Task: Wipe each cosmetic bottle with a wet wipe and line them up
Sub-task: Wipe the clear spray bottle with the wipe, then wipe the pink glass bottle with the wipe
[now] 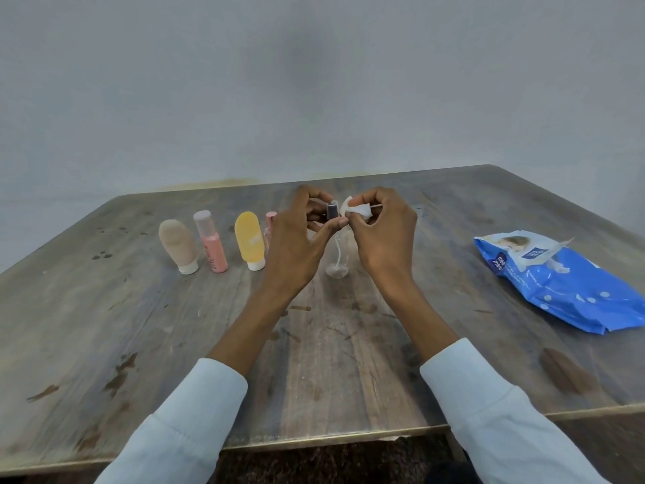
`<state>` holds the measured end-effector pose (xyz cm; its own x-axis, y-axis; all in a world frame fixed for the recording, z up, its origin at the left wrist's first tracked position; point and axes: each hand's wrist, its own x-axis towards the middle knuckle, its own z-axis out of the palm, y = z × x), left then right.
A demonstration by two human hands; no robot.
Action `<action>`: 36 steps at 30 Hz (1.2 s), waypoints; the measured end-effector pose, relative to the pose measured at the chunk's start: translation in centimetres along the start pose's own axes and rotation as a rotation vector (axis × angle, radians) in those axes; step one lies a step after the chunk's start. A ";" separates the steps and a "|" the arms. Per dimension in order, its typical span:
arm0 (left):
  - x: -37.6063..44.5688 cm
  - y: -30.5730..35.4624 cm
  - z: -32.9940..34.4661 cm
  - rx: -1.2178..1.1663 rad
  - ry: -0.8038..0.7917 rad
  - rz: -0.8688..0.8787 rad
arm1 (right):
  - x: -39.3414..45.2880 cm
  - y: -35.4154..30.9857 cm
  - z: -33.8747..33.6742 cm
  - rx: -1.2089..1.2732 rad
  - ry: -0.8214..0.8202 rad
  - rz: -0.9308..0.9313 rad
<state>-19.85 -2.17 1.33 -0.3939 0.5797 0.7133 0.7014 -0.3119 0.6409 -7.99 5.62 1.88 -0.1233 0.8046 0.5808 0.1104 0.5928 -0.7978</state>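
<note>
Your left hand [300, 235] sits just left of the middle of the frame, fingers and thumb curled around the dark cap of a clear spray bottle [335, 246]. The bottle hangs upright from that grip, its see-through body and thin inner tube showing below your fingers, its base close to the bench [349, 344]; whether it touches the surface you cannot tell. Your right hand [380, 232], just to the right of centre, pinches a crumpled white wet wipe [357, 209] against the right side of the bottle's cap. Both wrists come up from pale blue sleeves [195, 417] at the bottom of the frame.

To the left of your hands, a row of bottles stands on the bench. From the left: a beige tube [178, 244] on its white cap, a pink bottle [211, 242] with a frosted cap, and a yellow tube [249, 239] on its white cap. A fourth pink bottle [270, 221] is mostly hidden behind your left hand.

At the right edge of the frame, well apart from your hands, a blue wet wipe pack [565, 284] lies flat with its flap lifted. The bench is worn, stained grey-brown wood, set against a plain pale wall [314, 82].
</note>
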 end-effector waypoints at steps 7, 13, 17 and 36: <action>0.0 0.1 -0.5 0.055 -0.045 0.058 | 0.0 -0.1 -0.1 0.018 0.025 -0.001; 0.2 -0.2 -1.2 0.110 -0.063 0.064 | -0.1 -0.5 -0.3 0.016 0.044 -0.037; 0.2 -0.4 -1.4 0.084 -0.103 0.045 | 0.0 -0.5 -0.4 0.015 0.047 -0.041; -0.6 -0.8 -0.3 0.096 -0.091 0.020 | 1.3 -0.1 -1.7 0.295 0.061 0.216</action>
<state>-20.35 -2.45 0.49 -0.3265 0.6414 0.6943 0.7640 -0.2535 0.5934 -6.47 6.63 2.96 -0.0686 0.9160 0.3953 -0.1628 0.3807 -0.9103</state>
